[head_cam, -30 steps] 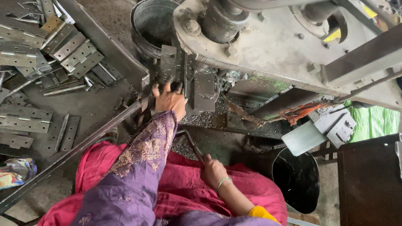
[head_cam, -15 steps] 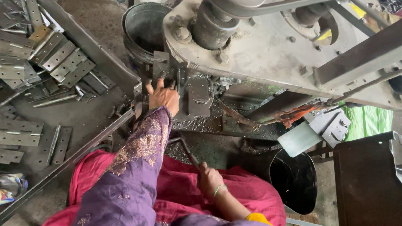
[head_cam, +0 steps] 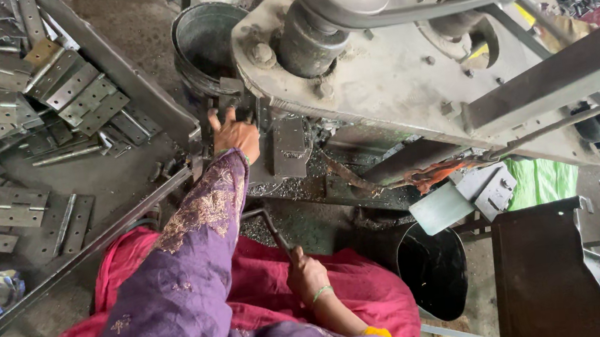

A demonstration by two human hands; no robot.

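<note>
My left hand (head_cam: 235, 134), in a purple embroidered sleeve, reaches forward to the work area of a large grey belt-driven machine (head_cam: 394, 69), fingers resting beside a small grey metal plate (head_cam: 290, 146); whether it grips a piece is hidden. My right hand (head_cam: 305, 270) is low near my lap, shut on a thin dark metal lever handle (head_cam: 267, 227) that runs up toward the machine. Metal shavings lie around the plate.
Several flat metal hinge pieces (head_cam: 19, 109) lie piled at the left. A dark metal bucket (head_cam: 203, 41) stands behind my left hand, a black bucket (head_cam: 433, 270) below the machine. A long steel bar (head_cam: 86, 250) crosses diagonally. Green cloth (head_cam: 543, 180) lies at right.
My left hand has stayed at the machine's work area while the view shifted slightly. My right hand remains on the lever, a little lower in view.
</note>
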